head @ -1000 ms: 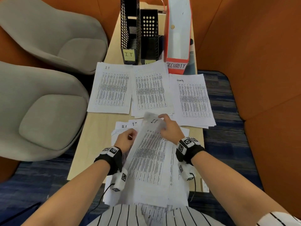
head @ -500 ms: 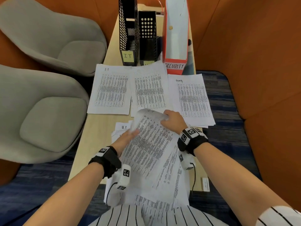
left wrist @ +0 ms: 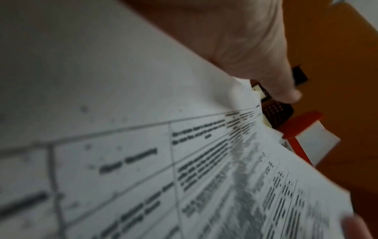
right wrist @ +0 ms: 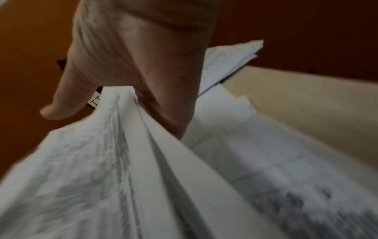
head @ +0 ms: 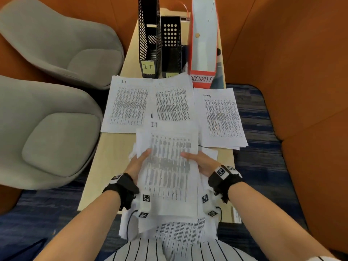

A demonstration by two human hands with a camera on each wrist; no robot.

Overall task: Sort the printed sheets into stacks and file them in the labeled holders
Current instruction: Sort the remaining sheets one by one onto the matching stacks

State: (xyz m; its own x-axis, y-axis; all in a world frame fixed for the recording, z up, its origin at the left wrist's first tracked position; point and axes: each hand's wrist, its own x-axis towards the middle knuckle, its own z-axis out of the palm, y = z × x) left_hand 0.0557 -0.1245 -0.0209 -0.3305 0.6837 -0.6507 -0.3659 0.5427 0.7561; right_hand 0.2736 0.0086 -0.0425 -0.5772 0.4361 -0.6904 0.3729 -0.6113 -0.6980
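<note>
I hold a bundle of printed sheets (head: 168,166) above the table's near end; its top page is marked "IT". My left hand (head: 138,163) grips the left edge with the thumb on top, and my right hand (head: 200,161) grips the right edge the same way. In the right wrist view the sheets (right wrist: 126,145) fan out under the thumb. Three stacks lie farther back: an IT stack (head: 128,104), a middle stack (head: 172,102) and a Security stack (head: 222,117). Behind them stand a black IT holder (head: 148,40), a black perforated holder (head: 171,46) and a red Security holder (head: 204,42).
Loose printed sheets (head: 180,232) hang over the table's near edge onto my lap. Two grey armchairs (head: 56,140) stand close on the left. Orange walls (head: 291,72) close in on the right and behind. The narrow wooden table (head: 113,157) shows bare at the left.
My right hand had curled the top IT sheet up and leftward. The sheet is flat again, and both hands have shifted to the bundle's side edges and squared it.
</note>
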